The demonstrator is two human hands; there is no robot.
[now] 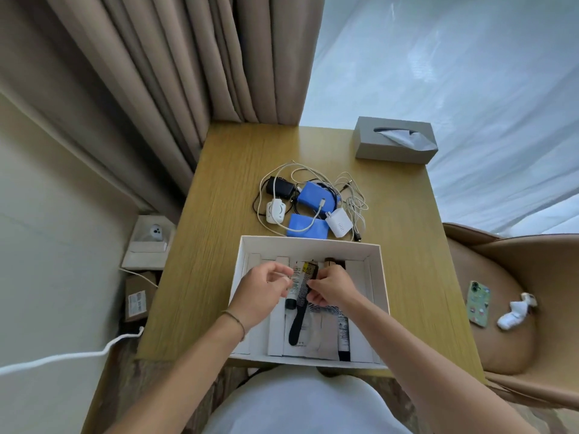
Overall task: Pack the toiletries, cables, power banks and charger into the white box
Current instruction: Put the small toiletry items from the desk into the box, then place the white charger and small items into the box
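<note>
White card forms the white box (pixel 374 277), which sits at the near edge of the table (pixel 219 189), and it serves as the landmark for everything else. Inside it, at the middle, the right hand (pixel 329 288) is pinched on the black comb (pixel 302 303), which lies lengthwise over a white tube (pixel 294 285). The left hand (pixel 261 291) hovers just left of the comb with thumb and fingers loosely curled; whether it is touching the tube or gripping anything I cannot tell. A second tube (pixel 343 335) with a black cap lies toward the box's right side.

Just beyond the far wall of the box lie 2 blue power banks (pixel 308 228), a white charger (pixel 340 225), a black adapter (pixel 279 187), a small white device (pixel 275 211) and tangled cables (pixel 351 198), none yet packed.

The likely trouble is the tangle: pulling 1 cable could drag a power bank or the charger along and tip it off the table. The comb, resting across the tube, may also roll or sit proud.

The right hand hides a brownish item at the far end of the box, and the flat white items lining the floor of the box are hard to identify.
</note>
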